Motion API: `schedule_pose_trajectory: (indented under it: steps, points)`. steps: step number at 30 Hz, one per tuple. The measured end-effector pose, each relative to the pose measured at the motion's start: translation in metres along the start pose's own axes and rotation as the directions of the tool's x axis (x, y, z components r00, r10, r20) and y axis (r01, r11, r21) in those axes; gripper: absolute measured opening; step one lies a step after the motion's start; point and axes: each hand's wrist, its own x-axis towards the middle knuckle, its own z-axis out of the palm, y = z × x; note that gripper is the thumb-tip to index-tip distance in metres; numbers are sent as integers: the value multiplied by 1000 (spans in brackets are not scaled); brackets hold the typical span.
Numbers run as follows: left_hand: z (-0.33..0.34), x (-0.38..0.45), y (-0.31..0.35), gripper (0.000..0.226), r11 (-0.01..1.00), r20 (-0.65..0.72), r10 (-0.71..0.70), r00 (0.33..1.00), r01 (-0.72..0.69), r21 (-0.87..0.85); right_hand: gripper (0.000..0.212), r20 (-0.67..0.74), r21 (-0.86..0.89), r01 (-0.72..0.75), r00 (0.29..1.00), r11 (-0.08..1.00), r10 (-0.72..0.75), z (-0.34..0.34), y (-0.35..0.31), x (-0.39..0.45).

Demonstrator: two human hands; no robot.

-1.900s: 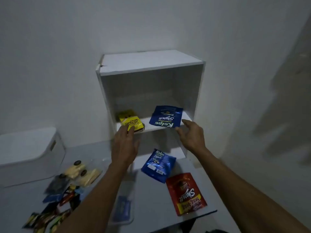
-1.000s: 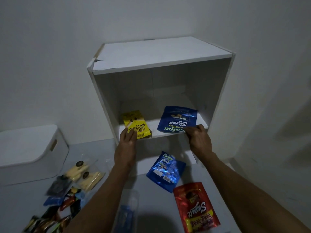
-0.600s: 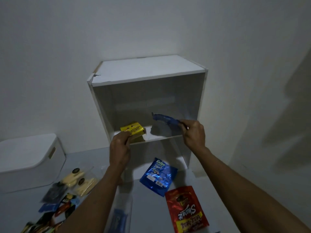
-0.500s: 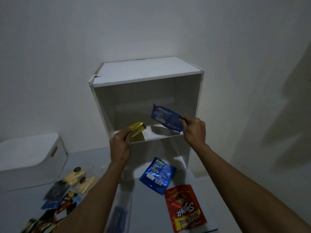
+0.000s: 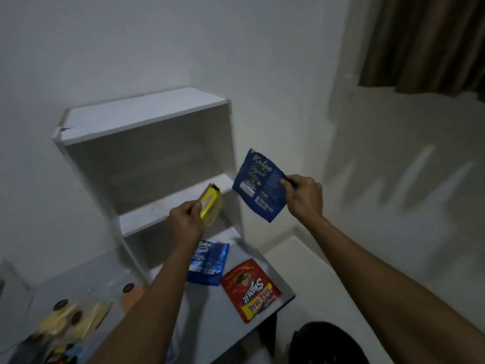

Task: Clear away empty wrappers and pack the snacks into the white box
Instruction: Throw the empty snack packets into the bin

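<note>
Head view: left hand (image 5: 183,225) raised, grip pinching yellow packet (image 5: 210,208) before shelf (image 5: 168,208); right hand (image 5: 304,197) pinching blue pouch (image 5: 258,183) in air. Bench (image 5: 265,315) left items blurred, cut off.

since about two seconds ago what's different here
Both packets have left the shelf: the left hand now grips the yellow packet, the right hand pinches the blue Kalpa pouch, both lifted towards the person. The red Shamit pouch and other blue pouch stayed on the table.

Shelf cubby (image 5: 147,164) open at front; blue pouch (image 5: 207,264), red pouch (image 5: 249,290) crowd table edge.
</note>
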Motion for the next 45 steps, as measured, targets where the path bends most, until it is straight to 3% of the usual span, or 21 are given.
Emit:
schedule_pose_trajectory:
  steps: [2, 6, 13, 18, 21, 24, 28, 34, 37, 40, 42, 45]
  points:
    - [17, -13, -11, 19, 998, 103, -35, 994, 40, -51, 23, -41, -42, -82, 996, 996, 80, -24, 19, -19]
    - [49, -57, -32, 24, 998, 273, -65, 960, 65, 7, 22, -115, -143, -241, 967, 960, 226, -62, 59, -74]
    - [88, -151, -50, 22, 987, 471, -110, 876, 41, 154, 23, -182, -311, -461, 887, 831, 424, -104, 128, -163]
    - [136, -201, -72, 19, 987, 606, -114, 787, 18, 162, 22, -197, -331, -598, 800, 730, 566, -119, 182, -198]
    - [163, -232, -83, 22, 973, 635, -160, 756, 11, 231, 22, -180, -308, -668, 740, 678, 647, -122, 220, -210]
    - [193, -263, -100, 39, 971, 649, -177, 740, 25, 237, 24, -132, -304, -717, 684, 627, 718, -119, 260, -219]
    - [238, -296, -127, 31, 918, 629, -322, 708, 70, 391, 29, -52, -323, -767, 599, 554, 799, -97, 330, -230]
    - [302, -338, -188, 46, 873, 628, -394, 671, 60, 484, 25, -2, -373, -796, 515, 477, 857, -55, 414, -243]
    - [331, -349, -211, 44, 851, 599, -458, 657, 129, 509, 24, 10, -359, -803, 506, 475, 863, -35, 447, -248]
    - [350, -355, -226, 26, 821, 643, -519, 563, 117, 559, 37, 66, -382, -797, 481, 467, 874, -20, 468, -250]
    - [356, -355, -233, 44, 783, 658, -575, 487, 93, 615, 55, 87, -422, -783, 467, 457, 880, -17, 474, -250]
    - [353, -349, -230, 54, 784, 677, -581, 453, 86, 615, 62, 103, -450, -759, 479, 471, 872, -21, 470, -245]
